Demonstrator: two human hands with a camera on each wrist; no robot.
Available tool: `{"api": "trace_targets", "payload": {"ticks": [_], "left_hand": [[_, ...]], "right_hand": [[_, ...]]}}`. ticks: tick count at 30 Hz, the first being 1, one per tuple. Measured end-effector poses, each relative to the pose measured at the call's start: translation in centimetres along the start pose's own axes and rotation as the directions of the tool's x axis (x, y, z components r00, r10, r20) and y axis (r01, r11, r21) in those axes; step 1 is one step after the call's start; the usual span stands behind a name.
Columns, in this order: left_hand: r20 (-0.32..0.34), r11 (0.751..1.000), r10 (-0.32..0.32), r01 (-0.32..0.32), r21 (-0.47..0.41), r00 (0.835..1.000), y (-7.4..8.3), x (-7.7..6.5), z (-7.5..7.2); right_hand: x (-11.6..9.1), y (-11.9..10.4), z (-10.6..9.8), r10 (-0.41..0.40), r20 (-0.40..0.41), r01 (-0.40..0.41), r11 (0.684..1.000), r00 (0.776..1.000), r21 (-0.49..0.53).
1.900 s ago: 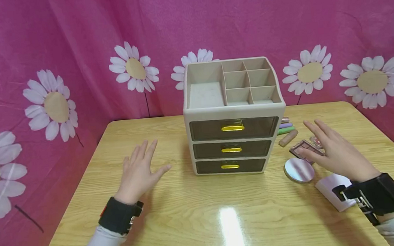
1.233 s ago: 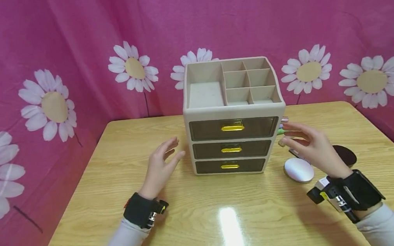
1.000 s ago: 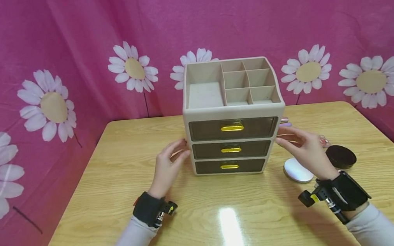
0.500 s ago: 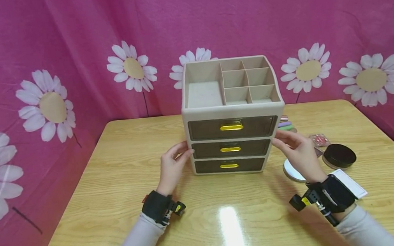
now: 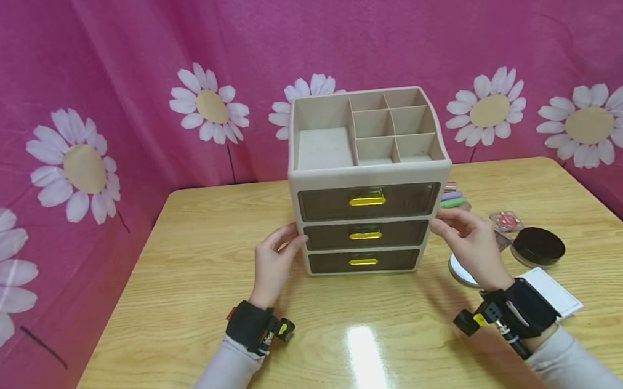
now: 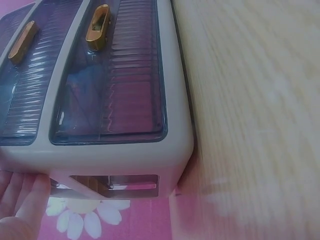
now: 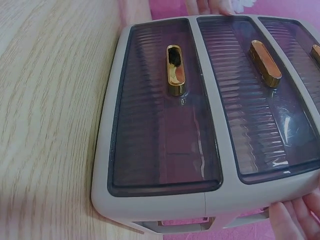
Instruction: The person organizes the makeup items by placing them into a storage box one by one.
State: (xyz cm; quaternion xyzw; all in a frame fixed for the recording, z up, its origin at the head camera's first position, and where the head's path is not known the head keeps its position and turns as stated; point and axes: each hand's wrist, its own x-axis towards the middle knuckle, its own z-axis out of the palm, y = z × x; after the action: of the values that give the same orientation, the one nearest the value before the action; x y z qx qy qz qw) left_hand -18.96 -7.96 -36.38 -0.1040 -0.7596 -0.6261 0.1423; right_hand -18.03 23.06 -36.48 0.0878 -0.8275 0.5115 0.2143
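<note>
A cream drawer organizer (image 5: 371, 175) stands upright on the wooden table in the head view, with three dark translucent drawers, all closed, and gold handles. Its divided top tray holds nothing visible. My left hand (image 5: 274, 262) grips its left side at the middle drawer's height, thumb near the front edge. On the opposite side my right hand (image 5: 476, 251) holds it likewise, fingers going behind the edge. In the left wrist view, fingers (image 6: 25, 205) touch the side beside a cut-out slot. The right wrist view shows the thumb (image 7: 284, 222) against the other side.
Right of the organizer lie a round white-topped compact (image 5: 461, 273), partly hidden, a round black case (image 5: 538, 246), a white card-like box (image 5: 555, 292), a clear case with pink contents (image 5: 506, 221), and green (image 5: 452, 203) and purple sticks (image 5: 452, 195). A pink floral curtain (image 5: 386, 27) hangs behind.
Both hands have moved inward from either side, curled their fingers and taken hold of the organizer's sides. The organizer stays in nearly the same place; the last half second shows little motion.
</note>
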Motion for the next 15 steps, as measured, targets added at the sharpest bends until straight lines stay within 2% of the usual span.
{"api": "trace_targets", "payload": {"ticks": [15], "left_hand": [[-0.013,1.000,0.021,-0.022,-0.022,1.000,-0.16,0.36,0.29]], "right_hand": [[0.52,0.69,0.03,0.021,-0.004,-0.021,1.000,1.000,-0.024]]}}
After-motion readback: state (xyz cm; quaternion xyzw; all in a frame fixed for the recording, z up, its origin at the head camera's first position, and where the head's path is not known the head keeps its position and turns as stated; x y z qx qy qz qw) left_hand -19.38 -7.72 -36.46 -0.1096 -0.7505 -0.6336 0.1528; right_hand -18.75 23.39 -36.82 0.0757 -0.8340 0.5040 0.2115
